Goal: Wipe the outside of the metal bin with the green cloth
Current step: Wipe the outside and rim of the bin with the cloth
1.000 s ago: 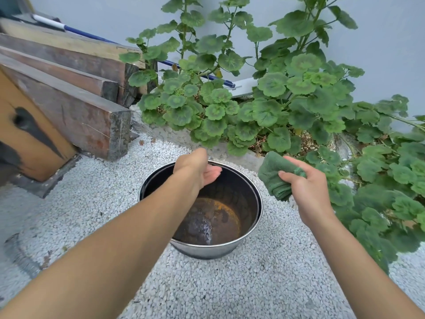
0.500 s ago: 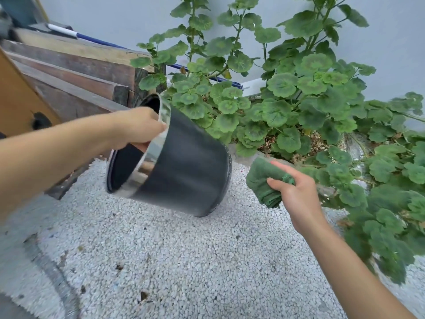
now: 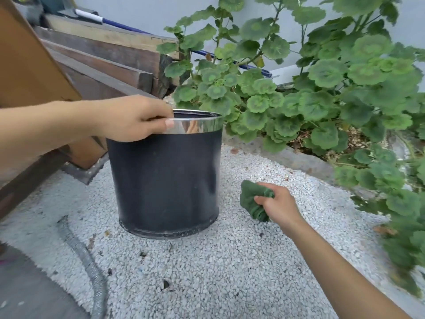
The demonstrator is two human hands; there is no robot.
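Note:
The metal bin [image 3: 165, 180] stands upright on white gravel, with a black wall and a shiny chrome band at its rim. My left hand [image 3: 133, 118] grips that rim on the left side, fingers over the edge. The green cloth [image 3: 251, 200] is bunched in my right hand [image 3: 279, 207], low to the right of the bin near its base. Cloth and bin are a short gap apart, not touching.
Stacked wooden beams [image 3: 103, 54] and a brown board [image 3: 30, 65] lean behind and left of the bin. A leafy green plant [image 3: 322, 93] fills the right and back. A grey hose [image 3: 92, 268] lies on the gravel [image 3: 230, 272] at the front left.
The bin was lifted and tilted on its side half a second ago; it now stands upright on the gravel. My right hand with the cloth has dropped down beside the bin's base.

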